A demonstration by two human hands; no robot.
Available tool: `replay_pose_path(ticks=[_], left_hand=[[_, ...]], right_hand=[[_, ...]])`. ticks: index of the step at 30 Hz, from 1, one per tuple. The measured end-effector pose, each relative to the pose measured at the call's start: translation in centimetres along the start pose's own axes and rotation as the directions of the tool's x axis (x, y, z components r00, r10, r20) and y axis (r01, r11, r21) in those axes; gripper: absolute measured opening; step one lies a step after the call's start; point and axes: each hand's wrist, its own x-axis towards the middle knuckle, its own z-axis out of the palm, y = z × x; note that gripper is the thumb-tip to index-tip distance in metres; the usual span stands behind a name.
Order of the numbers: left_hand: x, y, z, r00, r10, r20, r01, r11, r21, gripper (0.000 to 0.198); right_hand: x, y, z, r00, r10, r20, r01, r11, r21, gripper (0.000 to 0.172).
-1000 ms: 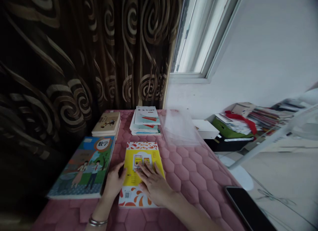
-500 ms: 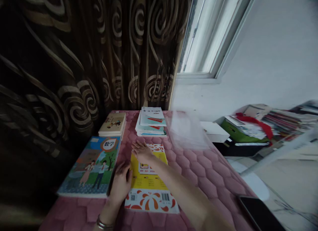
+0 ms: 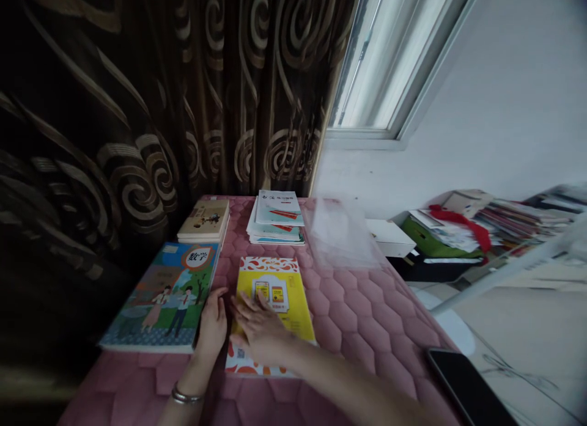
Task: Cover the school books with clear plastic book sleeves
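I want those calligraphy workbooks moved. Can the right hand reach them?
Probably yes: the right hand rests on the yellow book, and only pink quilted cover lies between that book and the calligraphy workbooks.

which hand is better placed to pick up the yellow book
Right, probably: the right hand already lies flat on the yellow book, over its cover, while the left hand sits off its left edge, next to the maths textbook.
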Motion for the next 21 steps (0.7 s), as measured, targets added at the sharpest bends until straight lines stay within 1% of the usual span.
replay_pose_path(ticks=[2, 4, 6, 7, 8, 10, 11, 12, 13, 14, 16, 17, 18, 21], left_hand=[[0.0, 0.3, -0.1, 1.000, -0.014, 0.015, 0.015, 1.000, -0.020, 0.032], [0.0, 0.5, -0.1, 0.998, -0.021, 0.062, 0.023, 0.999, -0.030, 0.035], [0.1, 0.7, -0.3, 0.993, -0.012, 0.120, 0.015, 1.000, -0.021, 0.037], [0.2, 0.8, -0.4, 0.989, 0.000, 0.147, 0.002, 1.000, -0.011, 0.038], [0.3, 0.8, -0.5, 0.985, 0.016, 0.171, -0.016, 1.000, -0.001, 0.039], [0.5, 1.0, -0.7, 0.976, 0.056, 0.211, -0.060, 0.998, 0.015, 0.039], [0.5, 1.1, -0.8, 0.971, 0.075, 0.228, -0.083, 0.996, 0.023, 0.039], [0.4, 1.2, -0.8, 0.966, 0.093, 0.242, -0.105, 0.994, 0.035, 0.039], [0.2, 1.2, -0.7, 0.962, 0.108, 0.251, -0.126, 0.990, 0.057, 0.040], [-0.2, 1.3, -0.6, 0.959, 0.117, 0.257, -0.145, 0.985, 0.091, 0.040], [-1.4, 1.3, -0.4, 0.956, 0.118, 0.268, -0.173, 0.967, 0.189, 0.042], [-2.2, 1.3, -0.3, 0.956, 0.108, 0.273, -0.179, 0.952, 0.249, 0.044], [-2.9, 1.3, -0.2, 0.956, 0.096, 0.279, -0.183, 0.934, 0.306, 0.046], [-4.7, 1.1, -0.2, 0.951, 0.085, 0.299, -0.211, 0.883, 0.420, 0.050]], right_hand=[[-2.1, -1.5, 0.8, 0.999, -0.040, -0.007, 0.040, 0.999, 0.018, 0.062], [-3.9, -2.6, 1.9, 0.997, -0.070, -0.036, 0.071, 0.997, 0.039, 0.064], [-5.1, -3.4, 3.4, 0.989, -0.121, -0.080, 0.126, 0.991, 0.054, 0.069], [-5.5, -3.7, 4.3, 0.981, -0.166, -0.099, 0.172, 0.984, 0.055, 0.068], [-5.8, -4.0, 5.1, 0.971, -0.215, -0.108, 0.222, 0.973, 0.056, 0.063], [-6.1, -4.7, 6.4, 0.947, -0.307, -0.100, 0.314, 0.947, 0.062, 0.045], [-6.3, -5.0, 6.8, 0.944, -0.316, -0.100, 0.323, 0.944, 0.068, 0.037], [-6.4, -5.3, 6.9, 0.953, -0.278, -0.118, 0.288, 0.955, 0.072, 0.034], [-6.5, -5.6, 6.8, 0.968, -0.197, -0.152, 0.210, 0.975, 0.071, 0.034], [-6.7, -5.8, 6.5, 0.975, -0.094, -0.200, 0.108, 0.992, 0.062, 0.037], [-7.1, -6.1, 5.9, 0.955, 0.082, -0.286, -0.078, 0.997, 0.027, 0.052], [-7.2, -6.2, 5.7, 0.945, 0.123, -0.304, -0.129, 0.992, 0.000, 0.060], [-7.3, -6.2, 5.6, 0.945, 0.129, -0.300, -0.145, 0.989, -0.032, 0.067], [-7.8, -6.0, 6.4, 0.953, 0.123, -0.276, -0.156, 0.983, -0.101, 0.076]])
